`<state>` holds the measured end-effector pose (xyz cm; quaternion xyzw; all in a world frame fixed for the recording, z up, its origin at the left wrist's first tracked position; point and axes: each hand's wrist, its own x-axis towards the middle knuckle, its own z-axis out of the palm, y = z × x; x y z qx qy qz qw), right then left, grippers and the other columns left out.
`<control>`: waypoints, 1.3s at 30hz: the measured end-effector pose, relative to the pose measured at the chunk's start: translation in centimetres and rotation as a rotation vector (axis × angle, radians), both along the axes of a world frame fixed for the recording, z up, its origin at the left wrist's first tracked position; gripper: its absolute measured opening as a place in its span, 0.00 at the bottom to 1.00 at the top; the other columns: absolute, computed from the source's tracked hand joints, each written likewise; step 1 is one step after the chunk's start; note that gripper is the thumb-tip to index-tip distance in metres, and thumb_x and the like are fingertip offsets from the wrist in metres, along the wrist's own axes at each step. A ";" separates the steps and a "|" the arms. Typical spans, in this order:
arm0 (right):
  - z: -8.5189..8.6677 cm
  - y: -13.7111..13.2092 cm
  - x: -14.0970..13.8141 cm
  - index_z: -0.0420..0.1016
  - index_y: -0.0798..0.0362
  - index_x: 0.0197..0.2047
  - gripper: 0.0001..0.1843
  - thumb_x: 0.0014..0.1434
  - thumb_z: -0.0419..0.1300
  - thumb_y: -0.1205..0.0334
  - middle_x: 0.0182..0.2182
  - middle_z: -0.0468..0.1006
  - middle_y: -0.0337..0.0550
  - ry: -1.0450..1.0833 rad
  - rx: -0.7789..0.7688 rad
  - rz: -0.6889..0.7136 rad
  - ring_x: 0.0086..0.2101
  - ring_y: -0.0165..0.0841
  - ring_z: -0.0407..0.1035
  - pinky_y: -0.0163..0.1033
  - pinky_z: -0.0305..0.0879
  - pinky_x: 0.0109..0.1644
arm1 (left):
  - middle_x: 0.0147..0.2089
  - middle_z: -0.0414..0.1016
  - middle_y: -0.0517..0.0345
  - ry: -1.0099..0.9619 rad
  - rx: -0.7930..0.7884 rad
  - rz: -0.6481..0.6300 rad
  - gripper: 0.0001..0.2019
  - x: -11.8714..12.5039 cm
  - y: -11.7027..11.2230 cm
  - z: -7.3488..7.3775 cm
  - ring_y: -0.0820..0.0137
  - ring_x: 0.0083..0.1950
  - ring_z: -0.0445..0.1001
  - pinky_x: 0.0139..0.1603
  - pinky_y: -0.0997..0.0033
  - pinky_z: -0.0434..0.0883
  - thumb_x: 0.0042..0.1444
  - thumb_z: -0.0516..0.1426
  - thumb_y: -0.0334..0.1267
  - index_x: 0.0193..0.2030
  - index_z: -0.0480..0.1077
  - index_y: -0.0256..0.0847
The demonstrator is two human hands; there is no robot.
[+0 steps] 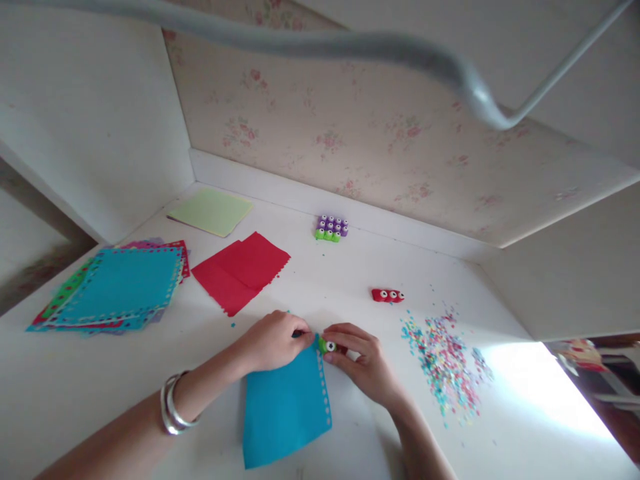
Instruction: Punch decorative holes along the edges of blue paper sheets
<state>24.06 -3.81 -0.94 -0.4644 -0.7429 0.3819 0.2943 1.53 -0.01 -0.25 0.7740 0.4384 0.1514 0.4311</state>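
Note:
A blue sheet of paper (pixel 287 413) lies tilted at the front middle of the table, with a row of small punched holes down its right edge. My left hand (pixel 277 340) is closed on the sheet's top edge near the upper right corner. My right hand (pixel 363 360) is closed around a small green craft punch (pixel 327 345), its white round button facing me. The punch sits against that same corner. Fingers hide part of the punch and the paper's top edge.
Punched coloured sheets (pixel 125 283) are stacked at left, near red sheets (pixel 243 270) and pale green paper (pixel 213 210). Purple and green punches (pixel 331 228) stand by the wall; red punches (pixel 388 295) lie nearer. Confetti (pixel 447 363) is heaped at right. A grey metal bar (pixel 310 41) crosses above.

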 end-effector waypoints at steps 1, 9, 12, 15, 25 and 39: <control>-0.1 0.0 0.2 0.81 0.43 0.48 0.12 0.60 0.65 0.56 0.47 0.77 0.46 0.002 -0.003 0.002 0.39 0.33 0.75 0.32 0.71 0.32 | 0.34 0.81 0.55 -0.004 -0.011 -0.009 0.17 0.1 0.1 0.0 0.66 0.35 0.76 0.32 0.73 0.63 0.62 0.51 0.46 0.36 0.79 0.42; 0.1 0.0 0.3 0.81 0.45 0.46 0.11 0.59 0.66 0.56 0.46 0.77 0.45 0.014 -0.034 -0.011 0.38 0.33 0.74 0.33 0.71 0.35 | 0.32 0.80 0.58 -0.035 -0.035 -0.094 0.16 0.6 0.9 -0.4 0.69 0.32 0.74 0.28 0.73 0.60 0.62 0.52 0.46 0.35 0.79 0.42; 0.2 0.1 0.4 0.80 0.46 0.46 0.11 0.60 0.65 0.56 0.44 0.78 0.43 -0.002 -0.048 -0.073 0.35 0.31 0.73 0.33 0.70 0.34 | 0.34 0.80 0.58 -0.016 0.014 -0.118 0.16 1.3 1.5 -0.7 0.67 0.34 0.75 0.31 0.72 0.62 0.64 0.51 0.46 0.37 0.79 0.44; 0.2 0.3 1.0 0.80 0.46 0.46 0.10 0.60 0.65 0.56 0.43 0.78 0.43 -0.010 -0.055 -0.103 0.33 0.31 0.73 0.34 0.70 0.34 | 0.35 0.79 0.57 0.050 0.186 -0.142 0.15 2.5 2.2 -0.5 0.65 0.37 0.76 0.35 0.70 0.65 0.65 0.51 0.45 0.36 0.78 0.45; 0.8 1.3 3.1 0.79 0.50 0.48 0.16 0.66 0.56 0.50 0.43 0.79 0.46 -0.144 -0.148 -0.173 0.33 0.31 0.74 0.36 0.72 0.36 | 0.49 0.75 0.48 0.226 0.625 0.142 0.16 2.9 -2.4 0.4 0.58 0.51 0.72 0.51 0.53 0.67 0.68 0.48 0.44 0.53 0.71 0.40; 3.8 5.5 2.8 0.76 0.52 0.35 0.16 0.63 0.58 0.48 0.22 0.76 0.40 -0.553 -0.448 -0.008 0.23 0.29 0.71 0.33 0.63 0.27 | 0.69 0.61 0.51 0.177 0.584 0.037 0.24 1.3 -3.6 -3.4 0.59 0.70 0.56 0.73 0.45 0.34 0.65 0.50 0.49 0.64 0.63 0.42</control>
